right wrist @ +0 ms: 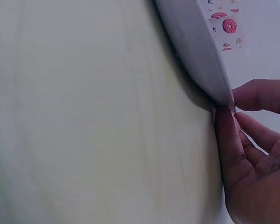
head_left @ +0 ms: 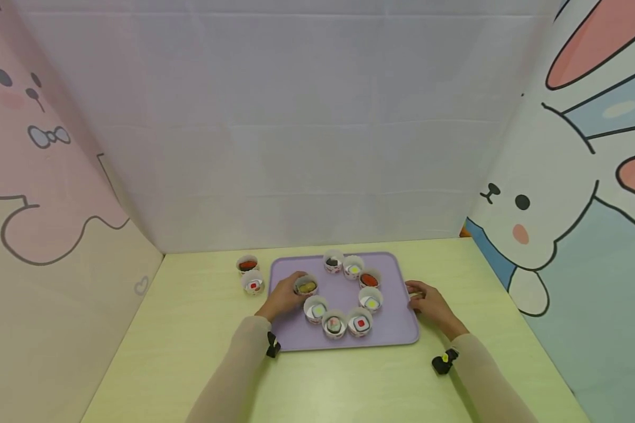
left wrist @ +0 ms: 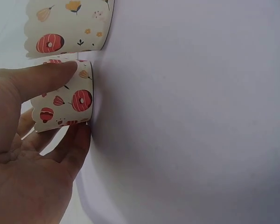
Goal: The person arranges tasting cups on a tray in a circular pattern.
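Observation:
My left hand grips a floral-printed paper baking cup between thumb and fingers, and the cup's base stands on a lilac tray. Something olive-yellow lies inside that cup. At the tray's right edge, my right hand pinches the rim, its thumb and a finger meeting there. Several more paper cups form a ring on the tray, among them one with a red-orange piece and one with a white, red-centred piece.
Left of the tray, two further cups sit on the pale yellow table: one with a red-orange piece, another with a red-centred white piece. A white cloth wall rises behind; printed panels flank both sides.

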### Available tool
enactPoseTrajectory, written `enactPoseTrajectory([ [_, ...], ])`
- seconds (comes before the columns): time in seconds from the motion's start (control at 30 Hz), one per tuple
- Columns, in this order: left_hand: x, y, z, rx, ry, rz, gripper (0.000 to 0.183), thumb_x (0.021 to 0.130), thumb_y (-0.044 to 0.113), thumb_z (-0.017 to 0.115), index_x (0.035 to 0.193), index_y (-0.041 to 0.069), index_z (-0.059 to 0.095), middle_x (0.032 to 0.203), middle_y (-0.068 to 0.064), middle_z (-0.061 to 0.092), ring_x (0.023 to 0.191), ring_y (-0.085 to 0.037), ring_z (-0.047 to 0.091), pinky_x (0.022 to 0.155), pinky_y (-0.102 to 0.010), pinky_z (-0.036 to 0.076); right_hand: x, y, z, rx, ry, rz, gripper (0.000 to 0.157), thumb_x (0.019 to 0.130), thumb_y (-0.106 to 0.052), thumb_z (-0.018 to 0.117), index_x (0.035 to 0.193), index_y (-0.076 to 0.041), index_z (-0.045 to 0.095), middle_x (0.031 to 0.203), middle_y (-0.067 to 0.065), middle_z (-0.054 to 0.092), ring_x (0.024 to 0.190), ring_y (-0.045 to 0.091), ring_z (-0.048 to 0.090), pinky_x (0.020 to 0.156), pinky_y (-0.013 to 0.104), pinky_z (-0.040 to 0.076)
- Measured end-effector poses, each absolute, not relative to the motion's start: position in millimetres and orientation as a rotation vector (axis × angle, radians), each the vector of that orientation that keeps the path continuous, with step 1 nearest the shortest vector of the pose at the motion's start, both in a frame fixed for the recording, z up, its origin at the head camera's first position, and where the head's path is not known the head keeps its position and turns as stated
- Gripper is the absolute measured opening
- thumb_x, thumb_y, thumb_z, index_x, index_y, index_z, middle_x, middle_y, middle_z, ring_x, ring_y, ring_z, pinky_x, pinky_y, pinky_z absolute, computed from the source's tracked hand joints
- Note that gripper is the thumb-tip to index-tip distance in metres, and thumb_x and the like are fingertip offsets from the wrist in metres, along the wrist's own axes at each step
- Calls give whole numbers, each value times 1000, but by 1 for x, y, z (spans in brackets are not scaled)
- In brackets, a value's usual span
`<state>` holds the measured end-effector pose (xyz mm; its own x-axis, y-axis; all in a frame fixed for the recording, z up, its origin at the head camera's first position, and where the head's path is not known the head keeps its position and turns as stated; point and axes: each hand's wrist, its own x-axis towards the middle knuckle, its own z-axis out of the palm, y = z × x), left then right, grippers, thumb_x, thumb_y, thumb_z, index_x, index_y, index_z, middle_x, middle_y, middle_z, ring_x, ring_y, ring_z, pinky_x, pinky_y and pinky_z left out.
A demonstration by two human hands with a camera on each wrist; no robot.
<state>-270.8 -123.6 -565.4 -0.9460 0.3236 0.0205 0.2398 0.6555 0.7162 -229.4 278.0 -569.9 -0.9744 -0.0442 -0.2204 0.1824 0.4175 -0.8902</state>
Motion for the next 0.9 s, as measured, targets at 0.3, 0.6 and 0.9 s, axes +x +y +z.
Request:
enactPoseTrajectory([
  [0.3,-266,-123,-564,506,2713,1149,51,85,7,73,132,10,55,124,-15,65,116,-32,60,99,-51,47,-230,279,-572,121,2466,-1588,61,84,5,61,143,2,44,129,23,53,94,17,58,73,26,52],
  [0.6,-263,-125,-563,551,2706,1140,49,83,6,73,129,12,56,119,-12,67,110,-28,61,95,-49,47,-230,279,-571,127,2474,-1575,62,85,4,63,143,1,45,130,22,53,96,19,57,72,25,51],
  [0.9,-263,-125,-562,533,2681,1076,68,84,4,68,147,12,44,136,-15,58,90,-20,59,76,-34,48,-230,279,-572,129,2476,-1577,62,83,4,62,143,1,45,129,22,53,95,18,58,72,24,51],
])
